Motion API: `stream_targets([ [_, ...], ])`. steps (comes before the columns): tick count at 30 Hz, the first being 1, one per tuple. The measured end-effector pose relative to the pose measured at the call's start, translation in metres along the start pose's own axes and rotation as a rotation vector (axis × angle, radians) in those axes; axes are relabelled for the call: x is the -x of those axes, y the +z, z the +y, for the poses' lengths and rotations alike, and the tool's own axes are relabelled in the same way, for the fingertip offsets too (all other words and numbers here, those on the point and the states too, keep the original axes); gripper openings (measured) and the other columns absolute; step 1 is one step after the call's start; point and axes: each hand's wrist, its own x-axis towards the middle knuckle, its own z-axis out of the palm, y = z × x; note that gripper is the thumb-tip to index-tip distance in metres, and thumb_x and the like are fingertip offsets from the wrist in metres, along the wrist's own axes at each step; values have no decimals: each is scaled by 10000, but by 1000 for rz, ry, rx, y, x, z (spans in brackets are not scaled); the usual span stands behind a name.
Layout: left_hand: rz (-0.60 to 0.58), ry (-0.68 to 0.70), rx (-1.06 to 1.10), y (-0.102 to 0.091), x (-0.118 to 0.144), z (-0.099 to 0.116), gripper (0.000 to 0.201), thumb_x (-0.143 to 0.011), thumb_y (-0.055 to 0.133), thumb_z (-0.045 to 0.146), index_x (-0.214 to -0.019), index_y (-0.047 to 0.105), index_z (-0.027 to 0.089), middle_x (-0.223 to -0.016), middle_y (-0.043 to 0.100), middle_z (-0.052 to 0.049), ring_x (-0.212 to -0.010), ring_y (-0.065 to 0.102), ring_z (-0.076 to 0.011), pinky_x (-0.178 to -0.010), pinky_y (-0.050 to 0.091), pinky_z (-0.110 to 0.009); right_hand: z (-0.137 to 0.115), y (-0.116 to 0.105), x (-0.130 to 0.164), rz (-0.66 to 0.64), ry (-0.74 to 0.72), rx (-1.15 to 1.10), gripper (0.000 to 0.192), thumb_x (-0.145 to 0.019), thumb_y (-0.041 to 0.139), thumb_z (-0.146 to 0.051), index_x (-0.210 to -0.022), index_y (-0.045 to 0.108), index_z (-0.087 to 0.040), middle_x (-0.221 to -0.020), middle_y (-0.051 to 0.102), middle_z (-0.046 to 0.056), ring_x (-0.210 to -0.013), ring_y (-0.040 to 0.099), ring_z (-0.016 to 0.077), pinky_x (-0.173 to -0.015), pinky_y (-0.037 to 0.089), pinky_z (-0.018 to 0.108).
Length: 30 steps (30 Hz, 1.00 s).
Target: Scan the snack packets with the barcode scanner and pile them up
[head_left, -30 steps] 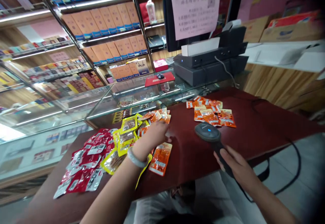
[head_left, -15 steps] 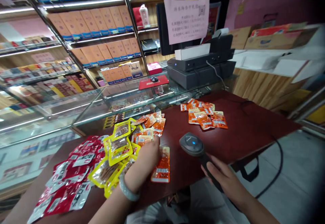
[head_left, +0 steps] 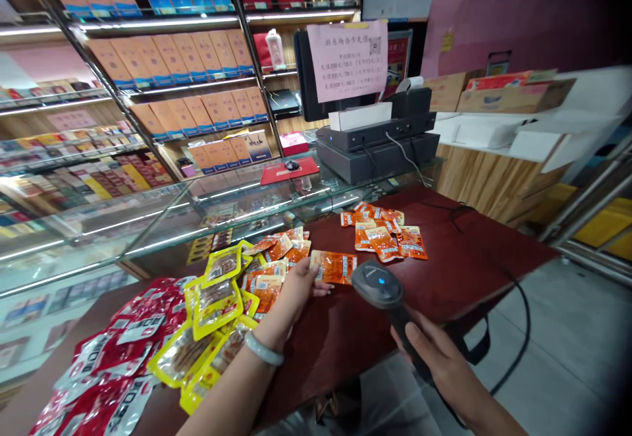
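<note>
My left hand [head_left: 295,289] holds an orange snack packet [head_left: 336,267] lifted just above the dark red table [head_left: 459,271]. My right hand [head_left: 434,363] grips the handle of a black barcode scanner [head_left: 378,284] with a blue light; its head sits right beside the packet. To the left of my left hand lies a heap of orange packets [head_left: 274,261]. A separate small pile of orange packets [head_left: 382,228] lies further back on the table.
Yellow-edged packets [head_left: 217,298] and red packets [head_left: 113,363] lie along the table's left. A glass display counter [head_left: 162,225] runs behind it, with a black till and monitor [head_left: 375,139] bearing a pink notice. Shelves of boxed goods fill the left wall.
My left hand picked one orange packet off the table and brought it right, next to the scanner head. The scanner stayed in my right hand. The camera view shifted.
</note>
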Motion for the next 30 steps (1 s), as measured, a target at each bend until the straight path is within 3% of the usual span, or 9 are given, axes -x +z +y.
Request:
stream_targets([
  [5,-30,56,159,22,-2,-8,408,-764,710,489,-985,563,179,-742,666,1,-584,680,-139,-585,573,-270,3,5,-3,-119,-76,92,528,-798,697,-602,-1235,706,-307,-1356,653,114,-1233,599,349,-983,524,481],
  [10,-58,98,173,37,-15,-16,426,-784,697,449,-1075,629,146,-841,729,-79,-649,689,-169,-578,555,-265,9,1,-17,-247,-119,140,485,-898,627,-514,-1333,629,-299,-1418,606,102,-1331,511,330,-1076,440,511],
  [14,-128,36,241,60,-38,-11,400,-824,668,401,-1115,630,130,-868,738,-109,-695,708,-184,-581,554,-255,6,-5,-25,-155,-158,101,514,-862,653,-553,-1274,678,-247,-1347,660,113,-1300,543,332,-1072,452,486],
  [19,-271,-16,367,116,-75,15,407,-885,588,301,-1243,541,114,-954,718,-137,-705,718,-179,-632,575,-280,-9,-7,-27,72,-125,31,585,-771,694,-645,-1180,727,-228,-1039,793,107,-1122,672,345,-915,570,428],
  [22,-183,-5,206,137,-84,23,567,-910,549,269,-1430,371,131,-1093,677,-154,-675,708,-157,-585,561,-262,-14,-11,-26,129,-110,32,620,-728,709,-679,-1161,731,-235,-968,808,96,-1017,720,333,-838,598,388],
  [24,-81,36,69,135,-83,21,661,-889,586,258,-1485,311,173,-1183,647,-149,-643,690,-133,-567,549,-251,-12,-14,-26,132,-81,53,634,-715,709,-692,-1157,731,-238,-985,808,95,-981,731,331,-798,605,368],
  [26,-56,103,-91,117,-77,17,627,-874,609,264,-1457,390,190,-1206,649,-131,-665,683,-128,-611,555,-261,-7,-16,-27,110,-36,73,643,-709,699,-710,-1149,733,-242,-1013,804,97,-966,733,333,-756,608,350],
  [30,22,312,-669,51,-52,15,433,-872,604,299,-1284,601,165,-1183,685,-131,-940,684,-205,-859,535,-332,2,-8,-31,6,20,85,604,-720,704,-695,-1139,738,-261,-1077,789,96,-1111,679,334,-755,598,309],
])
